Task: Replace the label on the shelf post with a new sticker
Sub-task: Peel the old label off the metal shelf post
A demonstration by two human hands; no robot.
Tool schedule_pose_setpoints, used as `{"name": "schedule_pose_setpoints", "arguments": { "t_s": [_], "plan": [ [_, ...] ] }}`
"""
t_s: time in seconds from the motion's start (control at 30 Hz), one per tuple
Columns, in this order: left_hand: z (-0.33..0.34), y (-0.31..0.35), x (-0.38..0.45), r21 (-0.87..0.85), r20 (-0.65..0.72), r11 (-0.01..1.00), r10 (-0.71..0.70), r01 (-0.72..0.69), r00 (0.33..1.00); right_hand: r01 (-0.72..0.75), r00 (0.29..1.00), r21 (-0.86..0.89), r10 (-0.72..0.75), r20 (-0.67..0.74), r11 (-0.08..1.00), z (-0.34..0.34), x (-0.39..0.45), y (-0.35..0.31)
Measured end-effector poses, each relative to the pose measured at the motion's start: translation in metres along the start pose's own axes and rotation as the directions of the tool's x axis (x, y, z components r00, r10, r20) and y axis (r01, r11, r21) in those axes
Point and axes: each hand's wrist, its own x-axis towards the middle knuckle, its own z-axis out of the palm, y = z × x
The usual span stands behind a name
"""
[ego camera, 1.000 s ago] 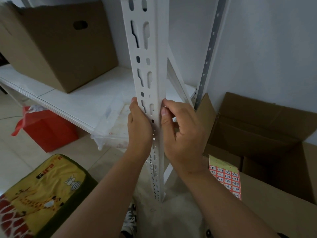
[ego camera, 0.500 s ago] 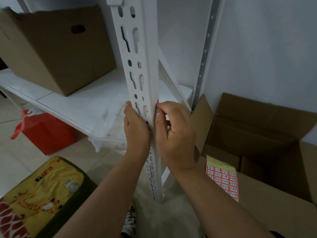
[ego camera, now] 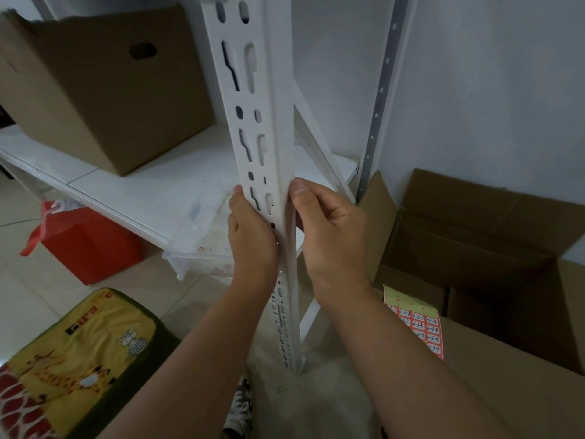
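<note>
Both hands are on the white shelf post (ego camera: pixel 264 128), which stands upright, its long axis running from the floor up past the shelf (ego camera: pixel 104 182). My left hand (ego camera: pixel 251 236) wraps the post's slotted face, fingers curled round its left edge. My right hand (ego camera: pixel 329 229) pinches the post's right edge, thumb on the corner. I cannot make out a label under my fingers. The sticker sheet (ego camera: pixel 418 324) lies on a cardboard box (ego camera: pixel 506 391) to my right.
</note>
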Motion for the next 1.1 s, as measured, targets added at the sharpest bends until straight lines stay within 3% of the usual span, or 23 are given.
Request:
{"name": "schedule_pose_setpoints", "arguments": {
  "t_s": [0.7,1.1],
  "plan": [
    [0.003,-0.007,0.002,-0.06,-0.038,0.996,0.063,-0.065,0.997,0.013,0.992,0.012,-0.011,-0.128,1.0,0.01,-0.002,-0.001],
    [0.002,-0.011,0.007,-0.059,-0.001,0.995,0.076,-0.076,0.997,0.116,0.992,-0.092,-0.12,-0.044,0.989,0.003,-0.003,0.004]
  ]
}}
